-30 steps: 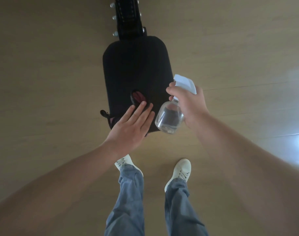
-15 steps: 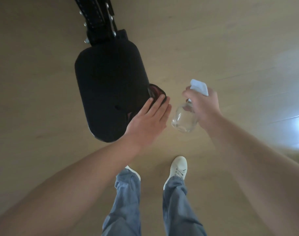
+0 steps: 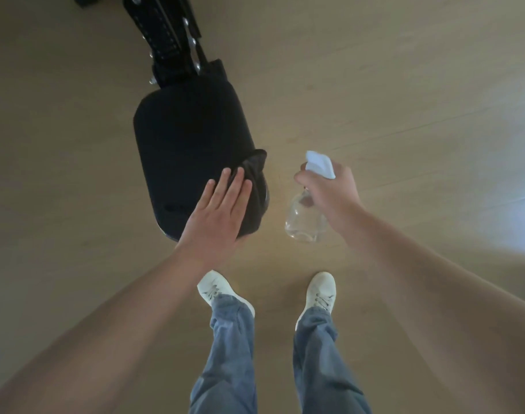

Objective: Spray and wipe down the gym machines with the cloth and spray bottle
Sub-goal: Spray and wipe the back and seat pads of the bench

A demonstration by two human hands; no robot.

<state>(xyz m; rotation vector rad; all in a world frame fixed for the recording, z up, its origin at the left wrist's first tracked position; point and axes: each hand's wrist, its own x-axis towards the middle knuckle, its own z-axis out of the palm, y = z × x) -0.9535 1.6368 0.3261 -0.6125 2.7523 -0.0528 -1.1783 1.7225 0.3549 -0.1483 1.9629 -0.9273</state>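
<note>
Pressing the dark cloth [image 3: 255, 198] flat against the near right edge of the black machine pad [image 3: 186, 144] with the left hand [image 3: 216, 216], straight-fingered. Gripping the clear spray bottle [image 3: 303, 225] (white trigger head uppermost) in the curled right hand [image 3: 329, 192], just beside the pad, above the wood floor [image 3: 404, 85].

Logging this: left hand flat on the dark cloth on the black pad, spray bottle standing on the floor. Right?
No. In the head view the right hand holds the spray bottle up beside the black pad; the rest stands.
</note>
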